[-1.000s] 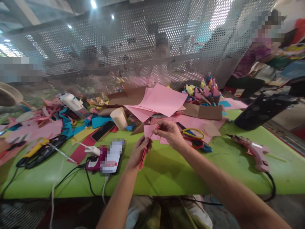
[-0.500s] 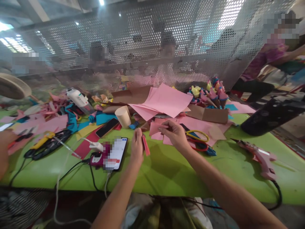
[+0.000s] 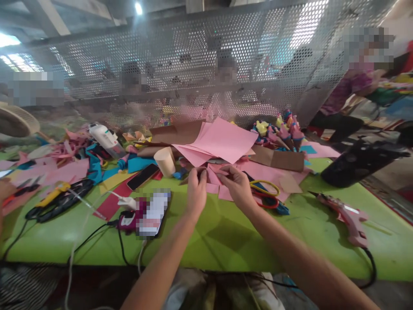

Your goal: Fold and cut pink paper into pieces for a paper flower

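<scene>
My left hand and my right hand meet over the green table, both pinched on a small pink paper piece held between them. The piece lies just in front of a heap of pink sheets. Yellow- and red-handled scissors rest right beside my right hand. A phone on a charging cable lies left of my left hand.
A pink glue gun lies at the right, another white glue gun at the back left. A beige paper cone, a black phone, brown card, coloured scraps and small paper figures crowd the back. People sit behind a perforated screen.
My left hand has risen from near the table edge to join the right hand at the pink piece. The red strip it held earlier is no longer visible.
</scene>
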Available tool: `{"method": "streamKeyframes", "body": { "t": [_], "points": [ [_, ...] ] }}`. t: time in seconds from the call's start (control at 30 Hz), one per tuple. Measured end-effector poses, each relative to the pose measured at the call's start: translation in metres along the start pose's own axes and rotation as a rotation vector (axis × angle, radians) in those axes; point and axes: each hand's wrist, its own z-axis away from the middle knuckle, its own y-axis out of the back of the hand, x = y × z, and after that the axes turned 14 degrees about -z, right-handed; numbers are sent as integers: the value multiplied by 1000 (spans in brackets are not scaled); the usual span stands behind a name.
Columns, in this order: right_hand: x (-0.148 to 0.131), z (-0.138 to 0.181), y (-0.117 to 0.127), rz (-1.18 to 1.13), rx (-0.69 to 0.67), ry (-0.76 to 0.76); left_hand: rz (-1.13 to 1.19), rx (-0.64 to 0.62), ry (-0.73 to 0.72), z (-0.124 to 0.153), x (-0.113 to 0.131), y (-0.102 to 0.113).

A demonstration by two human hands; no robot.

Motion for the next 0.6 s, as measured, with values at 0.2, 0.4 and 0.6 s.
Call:
{"method": "streamKeyframes", "body": {
  "t": [0.2, 0.4, 0.6],
  "points": [
    [0, -4, 1, -175, -16, -131, -34, 55, -3, -4, 1, 0],
    [6, -3, 1, -288, -8, -214, 45, 0, 66, -2, -4, -3],
    [12, -1, 0, -303, -61, -269, 75, 0, 33, 0, -14, -1]
  ]
}}
